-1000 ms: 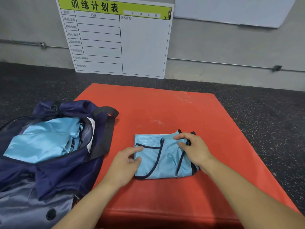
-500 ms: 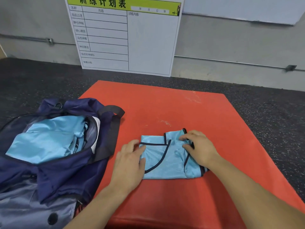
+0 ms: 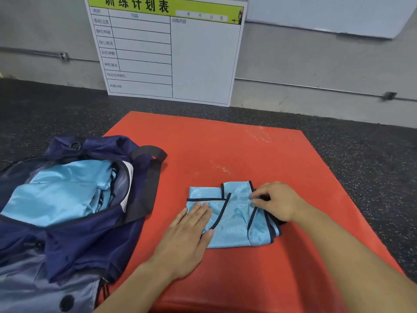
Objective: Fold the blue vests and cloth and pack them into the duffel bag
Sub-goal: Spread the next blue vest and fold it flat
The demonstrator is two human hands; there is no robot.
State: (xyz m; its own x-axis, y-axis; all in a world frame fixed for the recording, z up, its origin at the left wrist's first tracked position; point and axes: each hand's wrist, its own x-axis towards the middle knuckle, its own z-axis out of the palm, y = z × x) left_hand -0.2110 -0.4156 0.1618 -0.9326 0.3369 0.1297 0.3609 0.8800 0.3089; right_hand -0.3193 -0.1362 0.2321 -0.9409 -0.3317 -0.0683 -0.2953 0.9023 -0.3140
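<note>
A person's right hand point(image 3: 276, 203) pinches the right side of a folded light-blue vest point(image 3: 234, 216), thumb and forefinger curled onto a dark-trimmed fold of the fabric, while the left hand point(image 3: 188, 236) lies flat on the vest's left near corner, fingers straight and together, pressing the cloth down. The vest is folded into a compact rectangle with navy piping crossing its top face, and it lies on a red mat point(image 3: 248, 150), right of the mat's middle and toward its near edge. Both bare forearms reach in from the near edge of the scene.

To the left, partly overlapping the mat's left edge, sits a navy duffel bag point(image 3: 74, 233) with its top open. Inside it lies more shiny light-blue fabric point(image 3: 61, 193), loosely bunched, filling much of the opening; how many pieces it makes up cannot be told. A dark webbing strap point(image 3: 149, 184) of the bag drapes over its right side onto the mat, and a grey lower panel of the bag shows at the near left corner.

The mat rests on a dark speckled floor point(image 3: 361, 154). Beyond it, a white board point(image 3: 180, 57) with a green header and a ruled table of Chinese characters leans against a grey wall point(image 3: 293, 59), and a second pale panel point(image 3: 327, 12) hangs on the wall at far right.
</note>
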